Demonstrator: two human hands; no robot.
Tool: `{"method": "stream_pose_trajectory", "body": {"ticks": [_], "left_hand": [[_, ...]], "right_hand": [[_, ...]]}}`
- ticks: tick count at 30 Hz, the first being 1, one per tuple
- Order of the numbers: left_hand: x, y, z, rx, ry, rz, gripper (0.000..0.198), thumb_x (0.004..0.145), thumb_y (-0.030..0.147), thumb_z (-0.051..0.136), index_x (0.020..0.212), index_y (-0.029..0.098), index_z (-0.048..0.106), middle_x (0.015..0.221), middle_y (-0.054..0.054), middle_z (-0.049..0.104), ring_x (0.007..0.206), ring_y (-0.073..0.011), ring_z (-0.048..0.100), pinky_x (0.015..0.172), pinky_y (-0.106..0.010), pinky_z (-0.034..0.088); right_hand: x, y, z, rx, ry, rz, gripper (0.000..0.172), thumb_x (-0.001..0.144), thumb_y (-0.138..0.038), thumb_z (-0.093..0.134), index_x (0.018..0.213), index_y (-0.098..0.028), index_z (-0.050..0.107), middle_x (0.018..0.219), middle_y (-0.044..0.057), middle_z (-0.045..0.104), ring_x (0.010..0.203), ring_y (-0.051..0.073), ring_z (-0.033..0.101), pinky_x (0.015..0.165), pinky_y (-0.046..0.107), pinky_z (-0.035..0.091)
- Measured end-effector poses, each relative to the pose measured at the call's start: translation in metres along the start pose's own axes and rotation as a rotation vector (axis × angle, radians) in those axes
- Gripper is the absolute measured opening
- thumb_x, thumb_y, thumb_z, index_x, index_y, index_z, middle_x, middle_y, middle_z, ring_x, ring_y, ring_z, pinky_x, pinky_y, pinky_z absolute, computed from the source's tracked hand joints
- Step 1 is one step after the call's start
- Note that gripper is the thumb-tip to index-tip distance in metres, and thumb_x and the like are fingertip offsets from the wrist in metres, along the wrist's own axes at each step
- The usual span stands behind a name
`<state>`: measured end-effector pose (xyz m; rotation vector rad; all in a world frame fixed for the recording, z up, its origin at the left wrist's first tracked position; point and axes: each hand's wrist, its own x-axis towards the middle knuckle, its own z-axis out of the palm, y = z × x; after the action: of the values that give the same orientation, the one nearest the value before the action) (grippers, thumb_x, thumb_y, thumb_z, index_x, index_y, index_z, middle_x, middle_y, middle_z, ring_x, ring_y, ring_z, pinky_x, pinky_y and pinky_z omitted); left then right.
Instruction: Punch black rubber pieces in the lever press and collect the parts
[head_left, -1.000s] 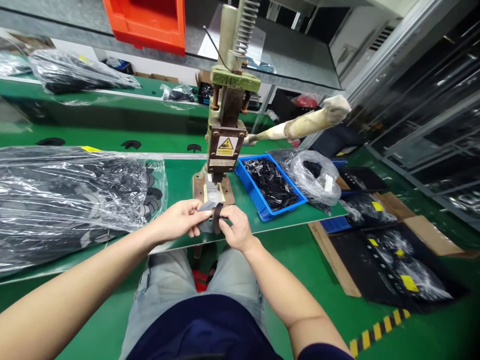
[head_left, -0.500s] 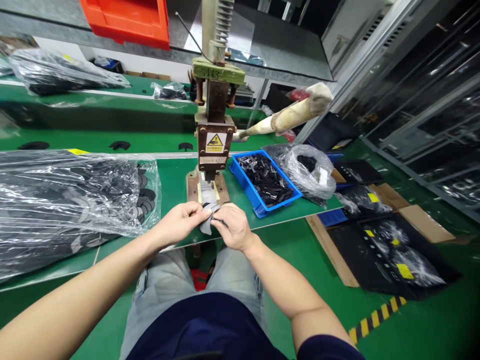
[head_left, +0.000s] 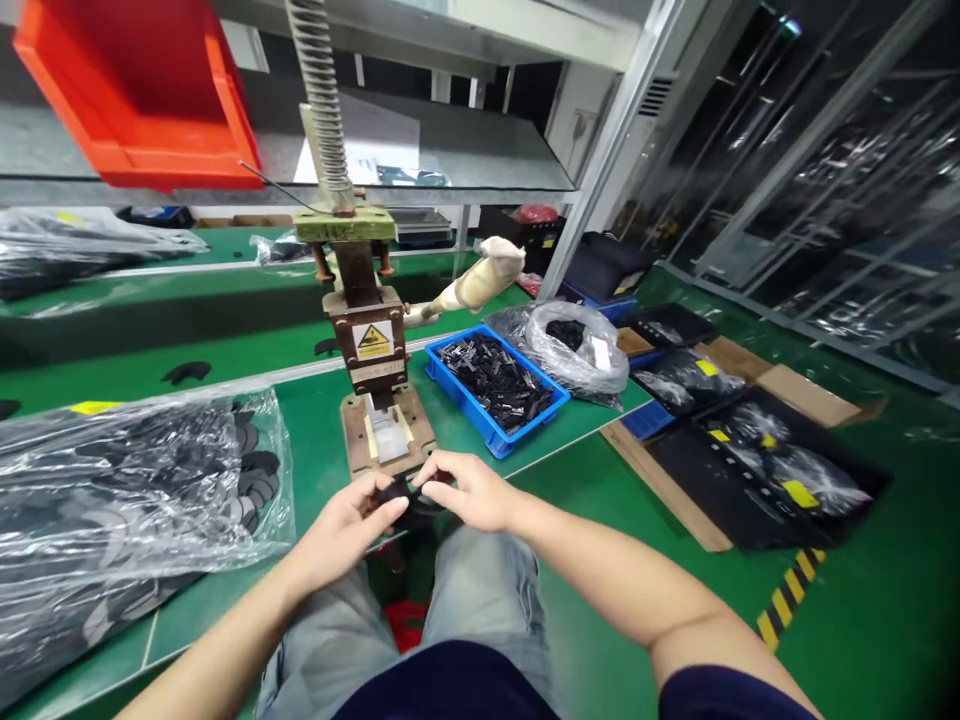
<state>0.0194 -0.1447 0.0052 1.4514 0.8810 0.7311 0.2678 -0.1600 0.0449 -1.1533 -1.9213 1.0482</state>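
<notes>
Holding dark piece [head_left: 416, 514] at near side of press base [head_left: 356, 440], left hand [head_left: 346, 522] and right hand [head_left: 469, 490] both pinching it. I'd guess light, thin, slightly bendy; grip opposite edges.

I'm at a green-topped rectangular workbench [head_left: 315, 430], flat dark grey shelf [head_left: 487, 150] above its back, silver metal post [head_left: 607, 150] right of that, glossy green floor [head_left: 600, 600] with yellow-and-black striped tape [head_left: 789, 598], dark reflective metal-framed partition [head_left: 862, 180] far right, small greenish light [head_left: 789, 25] up top.
</notes>
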Motion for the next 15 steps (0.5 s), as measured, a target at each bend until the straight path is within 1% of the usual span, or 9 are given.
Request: {"method": "stream_pose_trajectory", "body": {"ticks": [2,3,6,8,10,12,15], "left_hand": [[-0.004,-0.016,-0.002,0.105,-0.038,-0.004,0.034,0.099,0.055,0.069,0.102,0.021,0.068,0.086,-0.001,0.068,0.077,-0.0171,0.062,0.073,-0.03,0.052],[-0.007,-0.024,-0.004,0.173,-0.043,0.0,0.033,0.102,0.054,0.065,0.101,0.022,0.068,0.084,-0.001,0.067,0.076,-0.0168,0.062,0.073,-0.03,0.051],[-0.016,-0.046,-0.009,0.394,0.0,0.036,0.035,0.106,0.052,0.059,0.089,0.022,0.066,0.077,0.0,0.063,0.07,-0.0161,0.059,0.068,-0.029,0.048],[-0.022,-0.058,-0.009,0.524,0.011,0.103,0.034,0.107,0.049,0.058,0.086,0.023,0.065,0.077,0.0,0.063,0.071,-0.0165,0.06,0.069,-0.029,0.048],[-0.026,-0.065,-0.007,0.627,0.003,0.206,0.029,0.107,0.043,0.059,0.086,0.023,0.063,0.08,-0.001,0.065,0.074,-0.0168,0.062,0.072,-0.03,0.048],[-0.027,-0.069,-0.004,0.706,0.0,0.295,0.025,0.107,0.038,0.06,0.086,0.023,0.061,0.081,-0.001,0.065,0.075,-0.0166,0.063,0.073,-0.03,0.048],[-0.028,-0.072,-0.002,0.781,0.021,0.359,0.022,0.107,0.033,0.06,0.087,0.023,0.058,0.079,-0.001,0.063,0.072,-0.016,0.062,0.07,-0.03,0.047]], "right_hand": [[0.005,-0.004,-0.014,-0.094,-0.023,0.072,0.013,0.098,-0.025,0.063,0.103,-0.019,0.073,0.093,0.001,0.078,0.08,0.012,0.07,0.076,0.025,0.055],[0.01,-0.005,-0.023,-0.18,-0.029,0.096,0.013,0.098,-0.023,0.062,0.104,-0.019,0.073,0.093,0.001,0.079,0.08,0.012,0.07,0.075,0.024,0.054],[0.038,-0.007,-0.06,-0.448,-0.027,0.125,0.014,0.097,-0.019,0.062,0.104,-0.02,0.074,0.095,0.0,0.081,0.084,0.012,0.073,0.078,0.023,0.054],[0.069,-0.007,-0.088,-0.56,0.011,0.127,0.015,0.096,-0.019,0.063,0.103,-0.022,0.076,0.1,0.002,0.082,0.091,0.015,0.074,0.084,0.026,0.055],[0.107,-0.007,-0.115,-0.659,0.076,0.134,0.017,0.096,-0.02,0.062,0.106,-0.022,0.077,0.111,0.005,0.082,0.104,0.02,0.074,0.095,0.031,0.055],[0.148,-0.007,-0.14,-0.753,0.149,0.156,0.022,0.099,-0.025,0.06,0.113,-0.021,0.076,0.123,0.01,0.079,0.118,0.026,0.071,0.105,0.037,0.053],[0.202,-0.005,-0.166,-0.843,0.199,0.188,0.035,0.1,-0.034,0.062,0.13,-0.019,0.072,0.134,0.013,0.075,0.126,0.028,0.068,0.112,0.037,0.052]]}}
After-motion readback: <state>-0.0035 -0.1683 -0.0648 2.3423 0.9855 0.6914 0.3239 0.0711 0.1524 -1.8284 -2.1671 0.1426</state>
